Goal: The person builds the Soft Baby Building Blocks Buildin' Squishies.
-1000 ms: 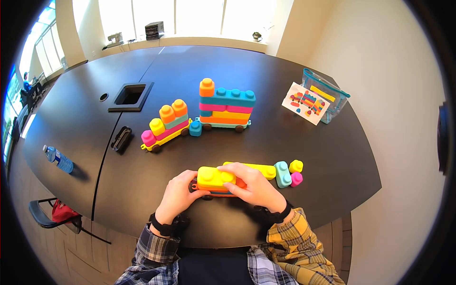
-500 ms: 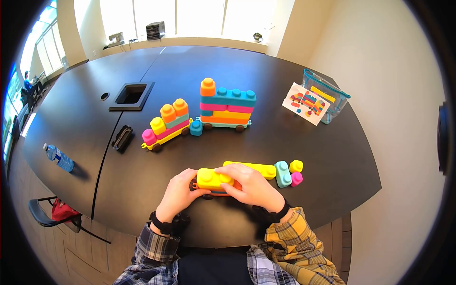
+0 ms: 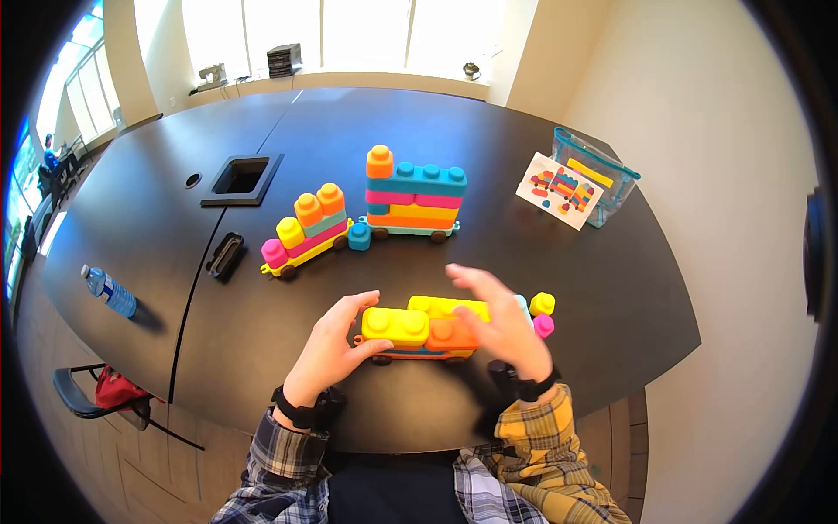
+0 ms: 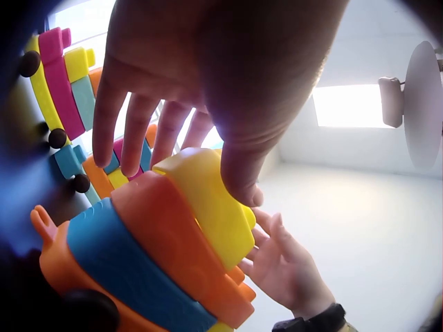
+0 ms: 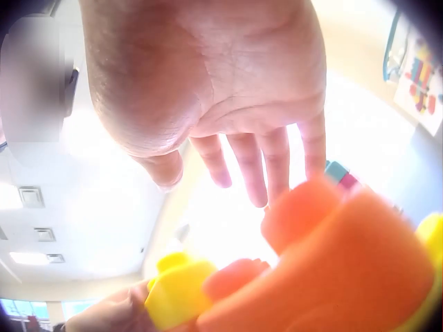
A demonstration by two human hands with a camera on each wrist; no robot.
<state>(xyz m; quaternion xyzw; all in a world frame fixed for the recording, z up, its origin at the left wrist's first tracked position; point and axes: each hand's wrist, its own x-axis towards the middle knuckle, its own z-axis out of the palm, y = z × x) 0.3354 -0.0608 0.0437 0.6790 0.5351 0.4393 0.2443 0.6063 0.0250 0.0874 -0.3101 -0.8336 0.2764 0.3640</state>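
A toy wagon with an orange base [image 4: 57, 257] stands on the table in front of the person. Blue and orange building blocks are stacked on it, topped by a yellow two-stud block [image 3: 395, 325] and an orange block [image 3: 447, 334] side by side. My left hand [image 3: 325, 347] is at the wagon's left end, fingers extended behind it and thumb right at the yellow block's near side. Over the wagon's right end hovers my right hand [image 3: 517, 336], fingers spread, holding nothing. It overlaps a long yellow block [image 3: 447, 305] and hides most of a light teal block [image 3: 523, 305].
Small yellow [image 3: 542, 303] and pink [image 3: 544, 326] blocks lie at right. Farther back stand a yellow-based block wagon [image 3: 307, 249] and a taller one [image 3: 415, 210]. A picture card [image 3: 559, 192] leans on a clear pouch [image 3: 621, 188]. A water bottle [image 3: 109, 293] lies left.
My right hand has let go of the blocks on the wagon and moved right, uncovering the orange block. The left hand's fingers have straightened and loosened from the wagon's end.
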